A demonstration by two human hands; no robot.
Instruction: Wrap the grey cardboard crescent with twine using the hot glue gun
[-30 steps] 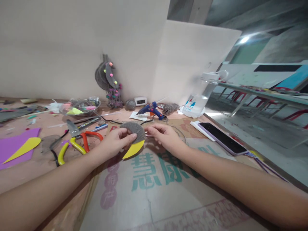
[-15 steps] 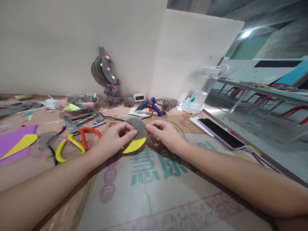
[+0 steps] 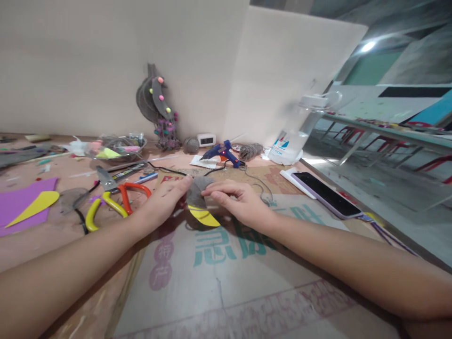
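Observation:
A yellow crescent-like piece (image 3: pixel 208 218) with its upper part wrapped in grey yarn (image 3: pixel 199 188) is held just above the cardboard. My left hand (image 3: pixel 168 197) is closed on its left edge, thumb along the top. At the right side, my right hand (image 3: pixel 237 200) has its fingertips against the wrapped part, thumb and forefinger close together. Loose grey yarn (image 3: pixel 263 186) loops behind the right hand, coming from the grey yarn bundle (image 3: pixel 250 150). The strand between the right fingers is too thin to make out.
Printed cardboard (image 3: pixel 212 292) lies under the hands. Scissors (image 3: pixel 120 200), pliers with yellow grips (image 3: pixel 92 215) and purple foam sheet (image 3: pixel 26 202) sit left. Behind are a blue glue gun (image 3: pixel 226 151) and yarn-covered moon ornament (image 3: pixel 151 101). Right: a phone (image 3: pixel 325 193) and clear jug (image 3: pixel 289 134).
The wrapped piece has turned, its yellow end swinging from lower left to lower right. My right fingers have moved in from beside it onto the wrapped part, and my left hand has shifted slightly left.

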